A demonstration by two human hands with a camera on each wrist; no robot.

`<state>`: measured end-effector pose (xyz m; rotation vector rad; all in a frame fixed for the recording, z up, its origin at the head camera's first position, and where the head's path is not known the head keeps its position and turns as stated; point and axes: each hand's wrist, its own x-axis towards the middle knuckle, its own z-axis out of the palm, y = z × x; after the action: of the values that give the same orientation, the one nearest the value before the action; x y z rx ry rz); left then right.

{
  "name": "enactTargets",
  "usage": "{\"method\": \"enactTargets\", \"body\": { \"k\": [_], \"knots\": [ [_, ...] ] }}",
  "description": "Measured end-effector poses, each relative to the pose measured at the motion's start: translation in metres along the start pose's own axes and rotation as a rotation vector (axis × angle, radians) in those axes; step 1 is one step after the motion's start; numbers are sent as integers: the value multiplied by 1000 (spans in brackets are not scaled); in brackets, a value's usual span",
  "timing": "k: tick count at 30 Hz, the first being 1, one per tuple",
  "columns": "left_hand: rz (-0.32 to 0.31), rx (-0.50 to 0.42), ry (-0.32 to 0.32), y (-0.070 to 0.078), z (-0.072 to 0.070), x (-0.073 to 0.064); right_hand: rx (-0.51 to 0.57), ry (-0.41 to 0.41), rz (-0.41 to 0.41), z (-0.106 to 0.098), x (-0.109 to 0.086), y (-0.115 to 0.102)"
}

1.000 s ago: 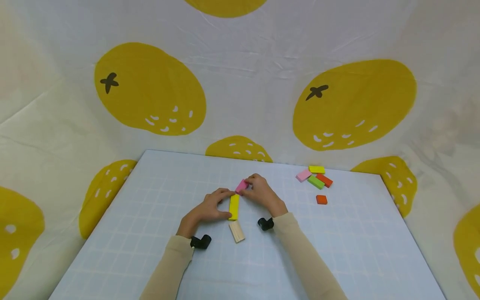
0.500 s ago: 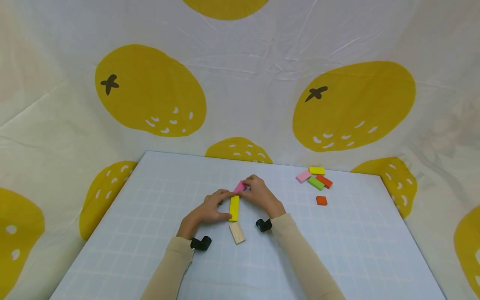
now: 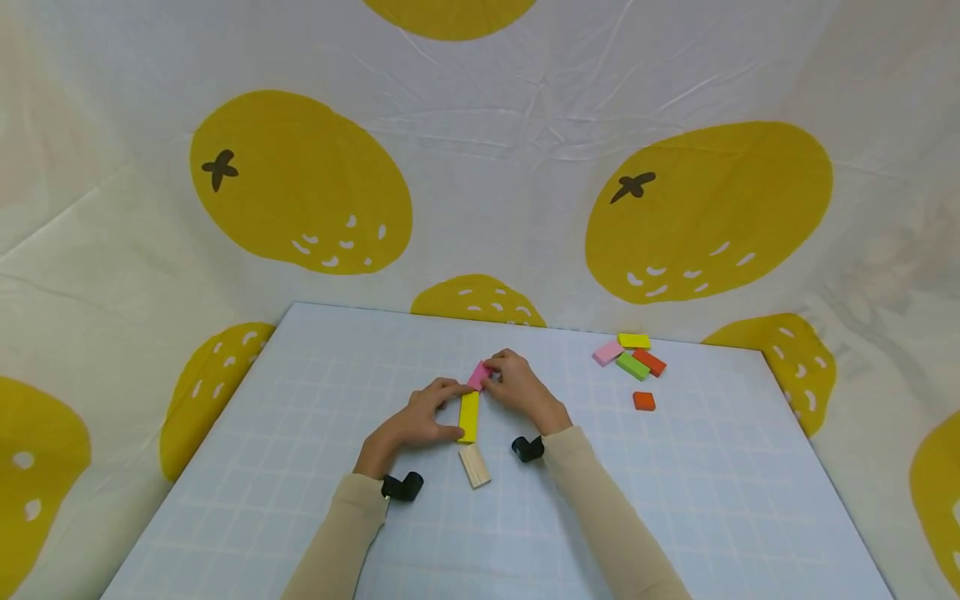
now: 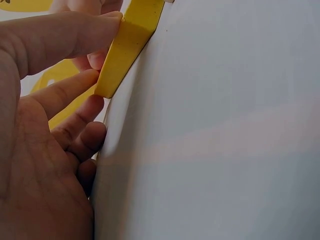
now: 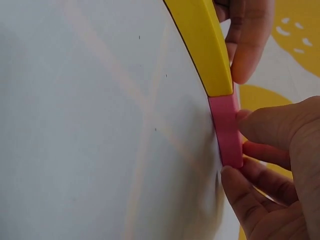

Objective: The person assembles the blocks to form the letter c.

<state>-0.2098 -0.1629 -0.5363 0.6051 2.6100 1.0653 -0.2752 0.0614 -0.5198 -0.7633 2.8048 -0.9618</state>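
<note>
A yellow block (image 3: 468, 417) lies lengthwise on the table, its ends between the thumb and index finger of my left hand (image 3: 420, 417). The left wrist view shows the thumb on that yellow block (image 4: 131, 45), with the other fingers loosely bent near the tabletop. At its far end a pink block (image 3: 478, 375) sits at an angle, pinched by my right hand (image 3: 522, 387). In the right wrist view the pink block (image 5: 227, 130) meets the end of the yellow one. A plain wooden block (image 3: 475, 465) lies just short of the yellow block's near end.
At the back right lie a light pink block (image 3: 607, 352), a yellow block (image 3: 633, 341), a green block (image 3: 632, 366) and a red block (image 3: 649, 362), close together. A small orange block (image 3: 643, 401) lies nearer. Fruit-patterned cloth (image 3: 498, 208) rises behind the table (image 3: 247, 500).
My right hand has shifted slightly left with the pink block, bringing it up against the yellow block's far end and turning it a little. My left hand has stayed on the yellow block.
</note>
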Motion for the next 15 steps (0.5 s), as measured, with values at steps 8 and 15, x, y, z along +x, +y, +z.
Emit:
{"method": "enactTargets", "body": {
  "k": [8,15],
  "knots": [
    [-16,10,-3,0,0,1,0,1,0,0,0,-1],
    [-22,12,-1,-2,1,2,8,-9,12,0,0,-2]
  ]
}}
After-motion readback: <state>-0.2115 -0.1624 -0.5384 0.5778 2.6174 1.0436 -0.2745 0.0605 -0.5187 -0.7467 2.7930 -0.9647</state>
